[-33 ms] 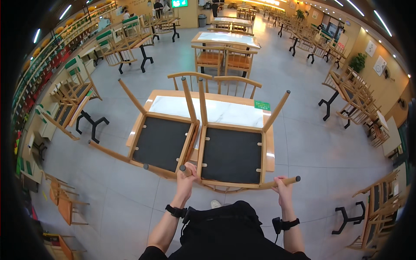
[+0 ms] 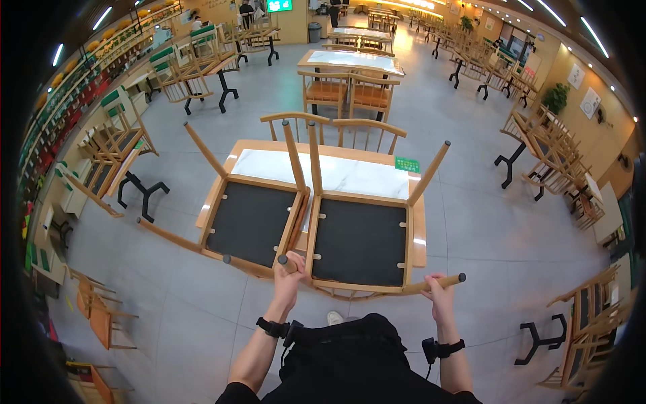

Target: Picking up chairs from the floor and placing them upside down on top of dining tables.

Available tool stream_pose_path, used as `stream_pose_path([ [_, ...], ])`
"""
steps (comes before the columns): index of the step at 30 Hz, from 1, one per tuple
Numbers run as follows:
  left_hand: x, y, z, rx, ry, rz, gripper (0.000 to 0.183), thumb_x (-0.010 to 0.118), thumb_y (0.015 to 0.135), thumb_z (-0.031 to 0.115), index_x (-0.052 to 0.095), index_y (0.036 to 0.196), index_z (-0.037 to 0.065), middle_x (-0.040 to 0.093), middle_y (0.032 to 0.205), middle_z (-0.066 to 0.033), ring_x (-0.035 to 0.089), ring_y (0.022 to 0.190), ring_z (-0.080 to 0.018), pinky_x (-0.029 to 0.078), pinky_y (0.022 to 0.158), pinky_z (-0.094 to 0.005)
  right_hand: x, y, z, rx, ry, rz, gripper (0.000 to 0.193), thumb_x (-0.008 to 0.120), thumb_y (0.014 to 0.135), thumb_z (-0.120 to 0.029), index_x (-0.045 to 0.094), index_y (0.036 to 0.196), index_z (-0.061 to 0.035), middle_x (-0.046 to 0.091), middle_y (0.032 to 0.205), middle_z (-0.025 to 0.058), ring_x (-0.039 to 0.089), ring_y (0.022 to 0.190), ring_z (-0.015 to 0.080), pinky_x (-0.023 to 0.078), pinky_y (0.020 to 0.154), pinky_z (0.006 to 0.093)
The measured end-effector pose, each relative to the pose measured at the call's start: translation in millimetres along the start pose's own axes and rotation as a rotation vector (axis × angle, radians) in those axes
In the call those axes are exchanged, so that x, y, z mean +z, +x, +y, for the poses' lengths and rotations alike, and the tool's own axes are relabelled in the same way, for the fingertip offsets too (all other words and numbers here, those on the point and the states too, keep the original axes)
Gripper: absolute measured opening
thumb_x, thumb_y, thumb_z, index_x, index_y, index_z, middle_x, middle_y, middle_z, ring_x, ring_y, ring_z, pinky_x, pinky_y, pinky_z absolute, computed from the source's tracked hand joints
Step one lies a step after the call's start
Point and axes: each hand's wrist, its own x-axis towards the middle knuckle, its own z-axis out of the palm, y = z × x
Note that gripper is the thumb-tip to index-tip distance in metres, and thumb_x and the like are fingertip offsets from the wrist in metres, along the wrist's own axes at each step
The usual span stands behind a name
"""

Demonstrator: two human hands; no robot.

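Two wooden chairs rest upside down on a wood-edged table with a white marble-look top [image 2: 356,176]. Dark undersides face up and the legs stick out. My left hand [image 2: 288,281] is closed around a near leg of the right chair [image 2: 360,242], just below its dark tip. Around that chair's other near leg, my right hand [image 2: 439,294] is wrapped. The left chair [image 2: 250,219] lies close beside it, with no hand on it. The right chair's backrest is mostly hidden below the seat, toward my body.
Two upright chairs [image 2: 367,128] stand at the table's far side. A small green sign [image 2: 407,164] lies at its far right corner. Beyond is another table [image 2: 353,60] with chairs. More tables carrying upturned chairs line both sides. Orange-seated chairs [image 2: 99,313] stand at lower left.
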Motion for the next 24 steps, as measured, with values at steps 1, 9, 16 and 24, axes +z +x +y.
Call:
stream_pose_path([
  [1, -3, 3, 0, 0.018, -0.002, 0.010, 0.029, 0.060, 0.059, -0.014, 0.046, 0.069, 0.009, 0.047, 0.088, -0.0017, 0.049, 0.102, -0.0197, 0.035, 0.097, -0.0340, 8, 0, -14, 0.010, 0.019, -0.003, 0.020, 0.071, 0.086, -0.017, 0.060, 0.096, -0.0047, 0.057, 0.094, 0.0053, 0.061, 0.086, 0.0155, 0.057, 0.066, 0.0296],
  [9, 10, -2, 3, 0.000, 0.030, -0.043, 0.030, 0.062, 0.064, -0.015, 0.046, 0.070, 0.009, 0.047, 0.087, -0.0011, 0.050, 0.101, -0.0191, 0.038, 0.094, -0.0333, 9, 19, -28, -0.010, 0.028, -0.040, 0.016, 0.071, 0.085, -0.015, 0.060, 0.091, -0.0050, 0.056, 0.088, 0.0033, 0.061, 0.082, 0.0126, 0.059, 0.067, 0.0295],
  [16, 14, -16, -9, -0.027, 0.053, -0.063, 0.026, 0.061, 0.070, -0.017, 0.049, 0.073, 0.006, 0.048, 0.085, -0.0020, 0.052, 0.091, -0.0157, 0.045, 0.081, -0.0296, -4, 36, -23, 0.008, -0.005, -0.079, 0.016, 0.067, 0.089, -0.017, 0.061, 0.098, -0.0055, 0.058, 0.098, 0.0040, 0.060, 0.093, 0.0125, 0.060, 0.072, 0.0296],
  [24, 16, -10, 1, -0.037, -0.003, -0.021, 0.028, 0.060, 0.067, -0.017, 0.047, 0.071, 0.008, 0.046, 0.082, -0.0008, 0.050, 0.090, -0.0161, 0.043, 0.083, -0.0312, 5, 27, -29, -0.013, 0.021, -0.072, 0.025, 0.064, 0.092, -0.020, 0.058, 0.111, -0.0050, 0.058, 0.103, 0.0049, 0.059, 0.099, 0.0130, 0.059, 0.076, 0.0294],
])
